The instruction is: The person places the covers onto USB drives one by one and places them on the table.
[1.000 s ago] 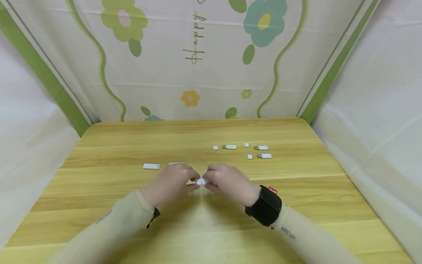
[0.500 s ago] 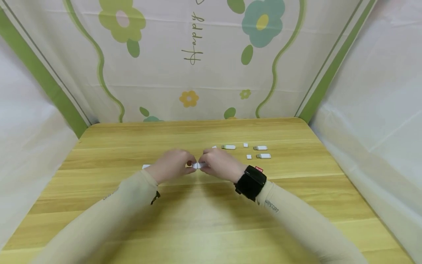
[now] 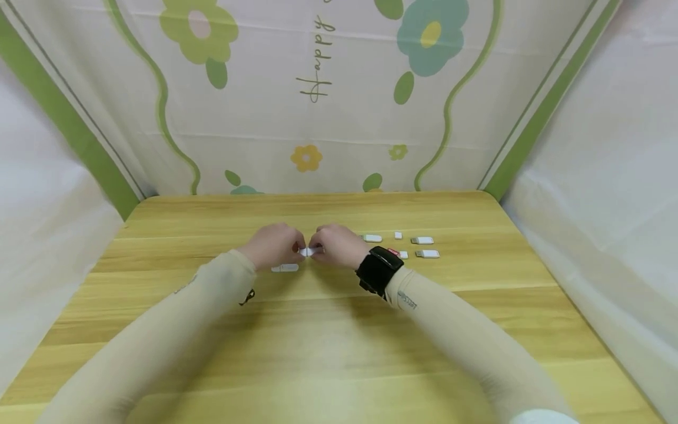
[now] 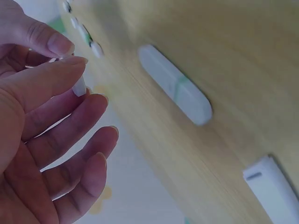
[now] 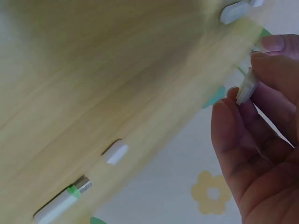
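In the head view, my left hand (image 3: pixel 272 246) and right hand (image 3: pixel 340 246) meet over the middle of the table. Between them is a small white USB stick (image 3: pixel 307 252), pinched from both ends by thumb and fingers. Fingers cover most of it; only a white end (image 4: pixel 79 87) shows in the left wrist view. Whether its cap is fully on cannot be told. Just below my left hand lies a capped white USB stick (image 3: pixel 285 268) with a pale green band. A second capped stick (image 4: pixel 272 189) shows in the left wrist view, hidden behind the left arm in the head view.
Right of my hands lie uncapped USB sticks: one with a green band (image 3: pixel 372 238), one behind (image 3: pixel 422 241) and one nearer (image 3: pixel 428 254). Small caps (image 3: pixel 398 235) lie beside them. A rounded cap (image 5: pixel 117 151) shows in the right wrist view. A flowered curtain (image 3: pixel 360 106) stands behind the table.
Both hands have moved away from the body and slightly left together, still pinching the white USB stick. The banded capped stick, covered half a second ago, shows again below the left hand.
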`<action>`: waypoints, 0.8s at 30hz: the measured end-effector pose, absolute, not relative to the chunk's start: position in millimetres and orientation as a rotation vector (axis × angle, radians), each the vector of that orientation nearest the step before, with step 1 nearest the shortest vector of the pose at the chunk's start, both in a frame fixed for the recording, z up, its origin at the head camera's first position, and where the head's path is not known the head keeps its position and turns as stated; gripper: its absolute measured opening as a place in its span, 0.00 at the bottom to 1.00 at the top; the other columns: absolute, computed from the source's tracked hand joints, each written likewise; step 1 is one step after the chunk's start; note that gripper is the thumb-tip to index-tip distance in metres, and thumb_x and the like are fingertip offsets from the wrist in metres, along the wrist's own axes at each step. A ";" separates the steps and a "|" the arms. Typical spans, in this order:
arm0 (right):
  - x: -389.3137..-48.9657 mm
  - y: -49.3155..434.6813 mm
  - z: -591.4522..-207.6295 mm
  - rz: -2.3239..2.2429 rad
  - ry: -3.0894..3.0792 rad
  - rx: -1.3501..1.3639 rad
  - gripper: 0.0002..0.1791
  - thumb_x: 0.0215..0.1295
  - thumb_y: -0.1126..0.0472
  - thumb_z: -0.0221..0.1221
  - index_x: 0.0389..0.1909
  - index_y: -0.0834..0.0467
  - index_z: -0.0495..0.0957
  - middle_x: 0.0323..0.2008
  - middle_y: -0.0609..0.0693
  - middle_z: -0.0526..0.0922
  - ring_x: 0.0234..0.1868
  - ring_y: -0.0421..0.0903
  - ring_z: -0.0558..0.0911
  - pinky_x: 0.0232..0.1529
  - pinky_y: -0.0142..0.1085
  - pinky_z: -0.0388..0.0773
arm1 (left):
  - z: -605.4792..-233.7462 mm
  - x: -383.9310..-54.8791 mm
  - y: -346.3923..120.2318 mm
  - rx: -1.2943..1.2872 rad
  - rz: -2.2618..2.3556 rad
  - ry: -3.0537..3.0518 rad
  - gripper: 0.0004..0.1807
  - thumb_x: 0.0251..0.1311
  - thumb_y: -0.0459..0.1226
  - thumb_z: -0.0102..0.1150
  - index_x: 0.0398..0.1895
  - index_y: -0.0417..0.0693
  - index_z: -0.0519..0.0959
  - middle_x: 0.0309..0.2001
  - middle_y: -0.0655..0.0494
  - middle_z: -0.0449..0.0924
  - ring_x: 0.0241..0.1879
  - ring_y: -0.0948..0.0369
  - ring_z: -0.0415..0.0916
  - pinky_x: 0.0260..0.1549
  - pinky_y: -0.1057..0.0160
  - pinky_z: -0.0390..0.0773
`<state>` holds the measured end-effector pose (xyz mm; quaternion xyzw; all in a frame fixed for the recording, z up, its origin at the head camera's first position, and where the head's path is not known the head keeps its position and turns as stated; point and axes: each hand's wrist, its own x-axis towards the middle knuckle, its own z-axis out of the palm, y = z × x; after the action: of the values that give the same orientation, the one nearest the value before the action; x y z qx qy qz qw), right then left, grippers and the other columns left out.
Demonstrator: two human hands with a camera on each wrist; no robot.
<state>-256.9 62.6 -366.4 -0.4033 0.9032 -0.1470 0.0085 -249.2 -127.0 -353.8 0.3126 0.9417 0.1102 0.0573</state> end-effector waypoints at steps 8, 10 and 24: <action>-285.6 47.8 -381.2 -0.426 2.810 -1.300 0.03 0.61 0.64 0.67 0.36 0.58 0.87 0.33 0.48 0.85 0.34 0.41 0.80 0.41 0.33 0.78 | -367.4 -281.3 -135.9 0.866 0.421 2.790 0.02 0.56 0.37 0.68 0.31 0.49 0.87 0.31 0.61 0.83 0.30 0.61 0.78 0.36 0.59 0.79; -291.1 44.1 -383.3 -0.406 2.813 -1.286 0.03 0.62 0.63 0.67 0.35 0.58 0.87 0.33 0.47 0.86 0.34 0.41 0.81 0.42 0.33 0.78 | -371.3 -289.1 -138.3 0.857 0.419 2.781 0.01 0.55 0.36 0.67 0.29 0.50 0.87 0.30 0.62 0.83 0.30 0.61 0.77 0.35 0.60 0.79; -315.2 19.2 -398.6 -0.408 2.781 -1.148 0.05 0.62 0.60 0.69 0.35 0.58 0.88 0.33 0.47 0.86 0.34 0.42 0.79 0.40 0.33 0.76 | -390.4 -323.8 -156.3 0.809 0.309 2.766 0.03 0.50 0.36 0.72 0.27 0.49 0.86 0.27 0.61 0.82 0.30 0.60 0.77 0.36 0.57 0.80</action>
<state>-315.2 19.2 -398.6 -0.3775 0.9147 -0.1342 0.0528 -323.8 -156.3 -390.4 0.2772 0.9472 0.1057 0.1214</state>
